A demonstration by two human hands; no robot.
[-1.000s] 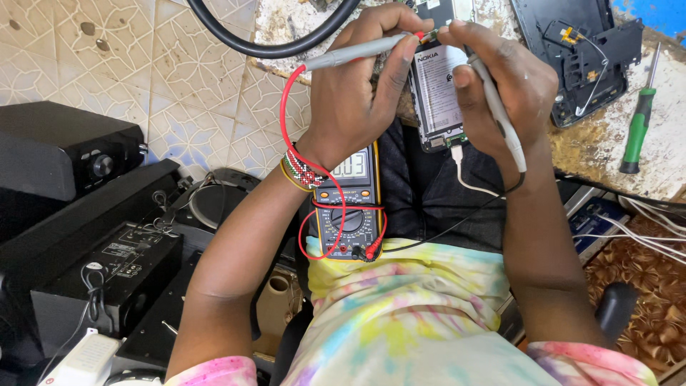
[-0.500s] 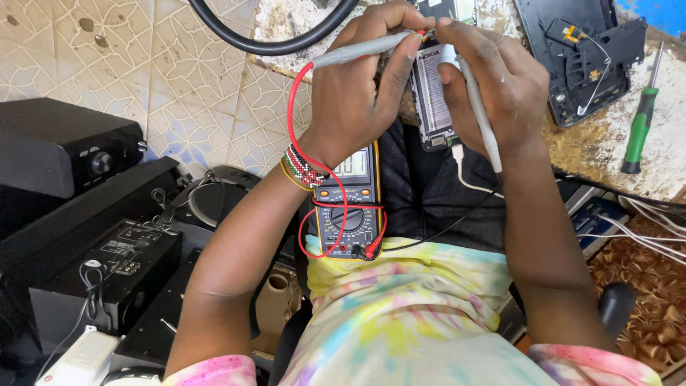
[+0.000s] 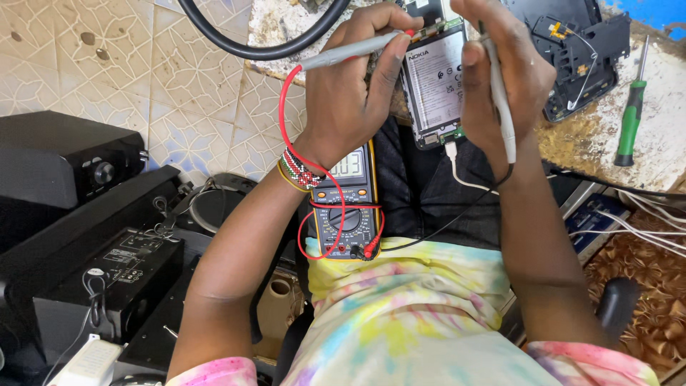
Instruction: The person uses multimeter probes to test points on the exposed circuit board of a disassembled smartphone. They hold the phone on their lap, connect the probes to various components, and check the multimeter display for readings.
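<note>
My left hand (image 3: 357,86) grips a grey test probe (image 3: 350,51) with a red tip and red lead, its tip touching the top of an opened phone (image 3: 432,86) that lies back-side up at the bench edge. My right hand (image 3: 500,71) holds a second grey probe (image 3: 500,107) with a black lead, pointed at the phone's upper right. A multimeter (image 3: 350,207) with a yellow rim rests on my lap, both leads plugged into it. A white cable (image 3: 461,171) hangs from the phone's bottom.
A black phone frame part (image 3: 579,57) and a green-handled screwdriver (image 3: 630,118) lie on the worn bench to the right. A thick black cable (image 3: 264,43) loops at the top. Black audio units (image 3: 64,164) stack on the left over tiled floor.
Both hands with their probes have shifted slightly up along the phone; the right probe now stands more upright. The multimeter stays on my lap.
</note>
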